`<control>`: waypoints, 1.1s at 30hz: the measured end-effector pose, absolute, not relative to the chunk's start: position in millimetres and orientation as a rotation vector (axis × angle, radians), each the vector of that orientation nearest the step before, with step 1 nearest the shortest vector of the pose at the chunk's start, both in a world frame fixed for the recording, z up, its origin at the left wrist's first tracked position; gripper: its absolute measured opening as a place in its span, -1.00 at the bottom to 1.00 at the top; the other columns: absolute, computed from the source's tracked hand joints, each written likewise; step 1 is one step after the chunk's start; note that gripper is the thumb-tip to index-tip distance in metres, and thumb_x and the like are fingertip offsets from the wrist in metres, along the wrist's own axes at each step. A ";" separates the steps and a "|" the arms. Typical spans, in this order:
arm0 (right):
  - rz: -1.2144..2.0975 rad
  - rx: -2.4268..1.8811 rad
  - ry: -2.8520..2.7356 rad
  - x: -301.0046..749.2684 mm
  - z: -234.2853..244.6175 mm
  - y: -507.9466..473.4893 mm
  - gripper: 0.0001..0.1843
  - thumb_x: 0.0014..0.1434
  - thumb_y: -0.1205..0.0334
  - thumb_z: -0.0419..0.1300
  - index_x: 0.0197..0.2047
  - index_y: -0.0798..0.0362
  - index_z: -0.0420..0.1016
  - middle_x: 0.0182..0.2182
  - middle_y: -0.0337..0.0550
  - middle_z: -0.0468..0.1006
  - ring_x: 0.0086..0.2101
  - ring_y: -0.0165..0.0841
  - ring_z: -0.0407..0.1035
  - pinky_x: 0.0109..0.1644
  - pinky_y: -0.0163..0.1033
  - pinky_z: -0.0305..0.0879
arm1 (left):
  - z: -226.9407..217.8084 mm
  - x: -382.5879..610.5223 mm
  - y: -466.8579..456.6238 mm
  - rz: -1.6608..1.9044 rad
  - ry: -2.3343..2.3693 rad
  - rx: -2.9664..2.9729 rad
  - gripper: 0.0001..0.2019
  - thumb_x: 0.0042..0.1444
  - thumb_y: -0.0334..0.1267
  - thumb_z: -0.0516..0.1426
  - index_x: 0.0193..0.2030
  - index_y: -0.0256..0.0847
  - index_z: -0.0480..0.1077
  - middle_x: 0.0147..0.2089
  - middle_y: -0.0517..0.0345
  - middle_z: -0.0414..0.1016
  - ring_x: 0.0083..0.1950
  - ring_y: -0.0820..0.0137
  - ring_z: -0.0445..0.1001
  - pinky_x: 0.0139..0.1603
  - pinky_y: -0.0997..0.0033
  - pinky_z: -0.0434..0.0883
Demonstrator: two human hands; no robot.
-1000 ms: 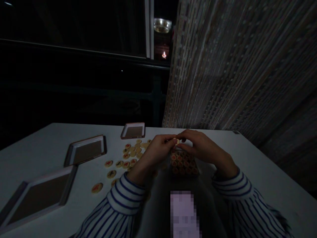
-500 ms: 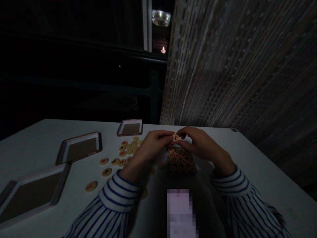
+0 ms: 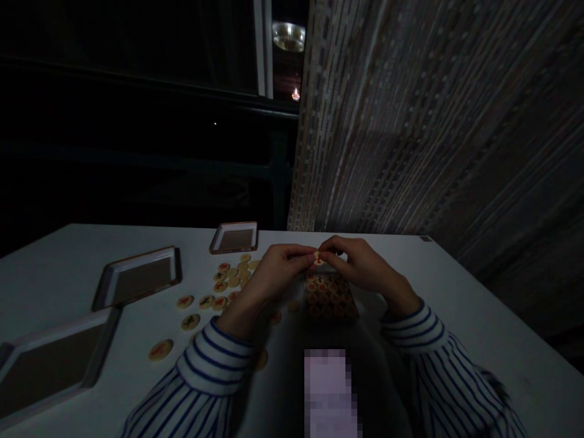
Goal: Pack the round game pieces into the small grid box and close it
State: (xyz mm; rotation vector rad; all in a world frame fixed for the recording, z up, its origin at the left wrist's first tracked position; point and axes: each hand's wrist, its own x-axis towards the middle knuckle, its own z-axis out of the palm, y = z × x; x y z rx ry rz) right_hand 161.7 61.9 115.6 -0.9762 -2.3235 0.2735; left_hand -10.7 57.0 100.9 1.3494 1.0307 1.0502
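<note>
Between the fingertips of both hands is a round Chinese chess piece [image 3: 319, 259] with a red character on its face. My left hand [image 3: 285, 267] pinches its left edge, and my right hand [image 3: 358, 258] grips it from the right. Just below them stands a box [image 3: 331, 311] with rows of chess pieces showing on top, some marked red and some black; its far edge is partly hidden by my fingers. Loose chess pieces [image 3: 219, 302] lie to the left of my left forearm, some face up and some blank side up.
Three shallow trays with raised rims lie on the left: a near one [image 3: 103, 353], a middle one [image 3: 177, 267] and a small far one [image 3: 233, 250]. A pixelated phone-like rectangle [image 3: 329, 389] is in front of me. A string curtain [image 3: 356, 152] hangs behind the white table [image 3: 456, 292].
The view has shifted slightly, moving everything a little left. My right fingers have closed further over the chess piece, which has turned a little in my grip.
</note>
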 end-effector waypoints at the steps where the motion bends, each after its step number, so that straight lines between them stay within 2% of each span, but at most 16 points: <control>1: 0.268 -0.989 -2.337 161.9 115.5 62.4 -0.82 0.18 0.27 0.02 -0.24 0.08 0.42 -0.36 -0.20 0.52 -0.35 -0.44 0.37 -0.31 -0.35 0.22 | 99.9 -10.2 57.5 1.051 1.045 1.337 -0.83 -0.14 -0.32 0.21 -0.34 -0.28 0.50 -0.38 0.14 0.54 -0.34 0.42 0.46 -0.20 0.41 0.38; 9: 0.170 -1.012 -2.431 162.9 112.8 64.9 -0.69 0.11 0.11 0.12 -0.12 0.08 0.41 -0.28 -0.11 0.51 -0.27 -0.34 0.36 -0.18 -0.22 0.25 | 92.7 -5.9 61.4 1.071 1.061 1.247 -0.81 -0.12 -0.34 0.19 -0.30 -0.32 0.48 -0.31 0.10 0.55 -0.33 0.46 0.46 -0.19 0.42 0.38; 17: 0.055 -0.999 -2.496 163.9 108.1 68.6 -0.70 0.12 0.18 0.11 -0.09 0.12 0.40 -0.25 -0.08 0.51 -0.25 -0.32 0.36 -0.16 -0.21 0.26 | 85.5 -3.5 64.6 1.050 1.088 1.249 -0.77 -0.12 -0.32 0.19 -0.27 -0.35 0.47 -0.36 0.09 0.54 -0.34 0.43 0.46 -0.22 0.41 0.37; 22: 0.098 -1.088 -2.527 170.8 102.4 74.1 -0.72 0.10 0.25 0.10 -0.10 0.11 0.42 -0.27 -0.07 0.53 -0.27 -0.33 0.38 -0.19 -0.24 0.25 | 76.4 -13.3 70.7 0.962 1.309 1.610 -0.64 -0.03 -0.24 0.10 -0.09 -0.36 0.40 -0.27 -0.03 0.54 -0.26 0.31 0.48 -0.22 0.35 0.37; 26: 0.107 -1.207 -2.619 172.2 97.4 78.2 -0.75 0.11 0.25 0.08 -0.15 0.11 0.45 -0.29 -0.07 0.54 -0.28 -0.33 0.39 -0.22 -0.29 0.21 | 72.9 -20.3 72.7 0.838 1.480 1.959 -0.64 0.03 -0.22 0.04 -0.05 -0.33 0.39 -0.15 -0.06 0.51 -0.15 0.28 0.46 -0.13 0.36 0.34; 33: 0.103 -1.383 -2.766 171.1 88.0 84.4 -0.73 0.11 0.23 0.05 -0.14 0.09 0.44 -0.25 -0.06 0.52 -0.25 -0.33 0.38 -0.22 -0.34 0.14 | 78.6 -23.1 67.1 0.617 1.669 2.203 -0.65 0.09 -0.28 -0.02 0.00 -0.32 0.33 -0.08 -0.06 0.48 -0.07 0.29 0.43 -0.04 0.39 0.29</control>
